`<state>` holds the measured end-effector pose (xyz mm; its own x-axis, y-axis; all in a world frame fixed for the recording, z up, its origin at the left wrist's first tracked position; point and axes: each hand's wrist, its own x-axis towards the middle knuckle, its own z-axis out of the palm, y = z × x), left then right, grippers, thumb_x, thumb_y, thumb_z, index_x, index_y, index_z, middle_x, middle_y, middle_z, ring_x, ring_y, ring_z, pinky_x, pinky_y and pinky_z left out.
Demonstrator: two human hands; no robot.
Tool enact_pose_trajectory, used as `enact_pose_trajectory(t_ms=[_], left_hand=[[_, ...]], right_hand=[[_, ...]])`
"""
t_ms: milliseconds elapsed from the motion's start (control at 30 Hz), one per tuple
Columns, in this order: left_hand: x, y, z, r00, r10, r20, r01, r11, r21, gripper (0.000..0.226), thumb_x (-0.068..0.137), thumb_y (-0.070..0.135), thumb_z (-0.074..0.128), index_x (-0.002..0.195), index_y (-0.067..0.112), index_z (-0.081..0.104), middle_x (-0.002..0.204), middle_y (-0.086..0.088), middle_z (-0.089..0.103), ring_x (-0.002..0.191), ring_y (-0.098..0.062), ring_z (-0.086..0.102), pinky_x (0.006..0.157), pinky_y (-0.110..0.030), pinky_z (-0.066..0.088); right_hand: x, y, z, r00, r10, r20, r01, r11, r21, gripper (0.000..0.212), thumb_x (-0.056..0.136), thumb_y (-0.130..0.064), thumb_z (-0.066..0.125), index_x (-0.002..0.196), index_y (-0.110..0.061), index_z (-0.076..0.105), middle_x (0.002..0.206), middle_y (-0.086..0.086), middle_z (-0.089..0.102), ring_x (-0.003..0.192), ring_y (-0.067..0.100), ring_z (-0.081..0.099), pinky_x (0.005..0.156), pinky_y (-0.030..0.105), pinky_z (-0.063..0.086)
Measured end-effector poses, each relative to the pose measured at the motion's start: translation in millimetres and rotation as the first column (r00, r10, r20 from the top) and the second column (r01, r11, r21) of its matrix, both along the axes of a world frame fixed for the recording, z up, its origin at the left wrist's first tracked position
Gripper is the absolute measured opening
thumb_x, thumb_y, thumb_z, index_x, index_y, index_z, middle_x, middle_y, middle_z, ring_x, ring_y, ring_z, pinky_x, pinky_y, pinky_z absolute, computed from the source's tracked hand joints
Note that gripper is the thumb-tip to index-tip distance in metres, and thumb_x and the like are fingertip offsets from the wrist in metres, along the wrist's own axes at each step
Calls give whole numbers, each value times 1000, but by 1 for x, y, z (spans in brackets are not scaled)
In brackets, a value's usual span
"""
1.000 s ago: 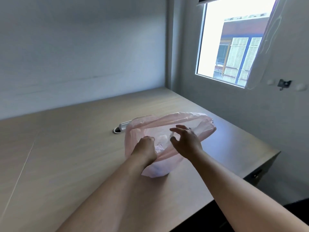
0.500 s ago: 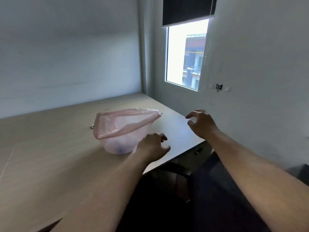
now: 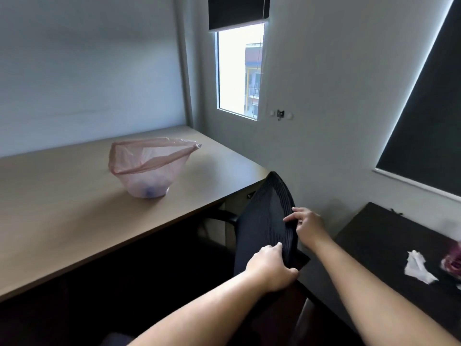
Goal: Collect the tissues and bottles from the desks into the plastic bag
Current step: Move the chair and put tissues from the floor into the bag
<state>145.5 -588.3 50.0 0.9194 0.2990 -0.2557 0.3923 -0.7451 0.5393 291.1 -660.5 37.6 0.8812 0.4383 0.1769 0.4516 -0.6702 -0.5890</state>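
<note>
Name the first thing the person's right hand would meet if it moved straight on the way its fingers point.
The chair back: the fingers of the right hand point left and hold its rim, so nothing lies between.

A black ribbed mesh chair back (image 3: 264, 218) stands at lower centre of the frame, filling the gap between the light wooden desk (image 3: 62, 221) on the left and the dark desk (image 3: 374, 236) at lower right. The left hand (image 3: 270, 268) and right hand (image 3: 309, 227) grip its rim. Open desktop surrounds the translucent pink plastic bag (image 3: 149, 168), left of centre. The crumpled white tissue (image 3: 417, 267) lies unobstructed at lower right.
</note>
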Motion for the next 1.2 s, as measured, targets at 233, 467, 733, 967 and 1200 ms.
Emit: enact_pose_trajectory(t_ms=[233, 467, 733, 967, 1200], left_hand=[[-40, 36, 22, 985, -151, -77, 144, 986, -89, 48, 72, 23, 68, 119, 27, 62, 105, -3, 70, 94, -19, 65, 86, -32, 54], [-110, 107, 27, 976, -91, -199, 50, 978, -203, 72, 70, 2, 63, 131, 38, 52, 121, 4, 66, 97, -13, 65, 80, -26, 53], [-160, 139, 1, 915, 390, 102, -403, 873, 274, 67, 79, 79, 29, 65, 20, 58, 69, 5, 61, 78, -20, 61, 66, -31, 42], [-159, 171, -5, 869, 434, 239, -495, 728, 474, 58, 84, 69, 36, 67, 18, 58, 76, 2, 67, 82, -22, 64, 67, -30, 42], [-146, 213, -7, 857, 459, 233, -511, 703, 495, 49, 85, 62, 41, 68, 19, 57, 79, 0, 68, 84, -24, 64, 67, -30, 41]], right_hand=[[-11, 4, 16, 939, 261, 221, -122, 859, -497, 38, 79, -11, 53, 105, -37, 62, 116, -2, 48, 118, 23, 43, 100, 35, 39], [-36, 48, 35, 841, 531, 105, -348, 678, -647, 31, 64, -39, 70, 88, -32, 52, 105, -10, 60, 111, 12, 53, 103, 29, 29], [-62, 90, 14, 799, 598, 61, -441, 652, -617, 53, 54, -66, 71, 93, -34, 56, 102, -11, 53, 107, 13, 45, 93, 31, 38], [-56, 115, -8, 799, 577, 171, -392, 714, -580, 38, 68, -51, 65, 103, -39, 57, 112, -13, 57, 110, 15, 46, 99, 31, 29], [-45, 161, -13, 811, 557, 179, -372, 727, -577, 36, 70, -45, 65, 104, -38, 58, 112, -11, 59, 110, 16, 49, 101, 32, 29]])
